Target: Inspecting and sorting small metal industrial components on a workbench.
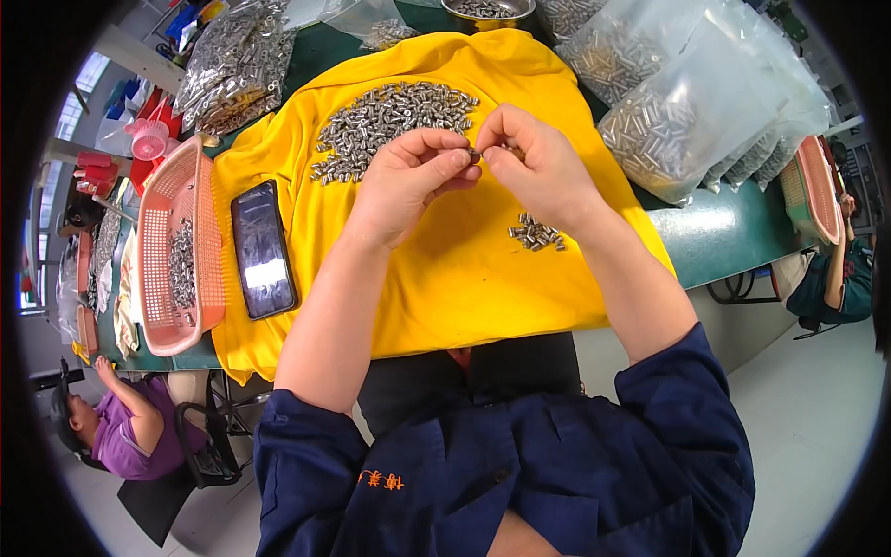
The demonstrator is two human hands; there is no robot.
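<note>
My left hand and my right hand meet over the far half of a yellow cloth. Thumbs and forefingers are pinched around a small dark metal part between the two hands; its exact shape is mostly hidden by the fingertips. Just beyond my left hand spreads a large pile of small silvery metal cylinders. Below my right wrist lies a smaller heap of similar metal cylinders.
A phone lies on the cloth's left side, beside a pink basket holding metal pieces. Bags of metal parts stand at the far right, another bag at the far left. A metal bowl is behind. Two people sit nearby.
</note>
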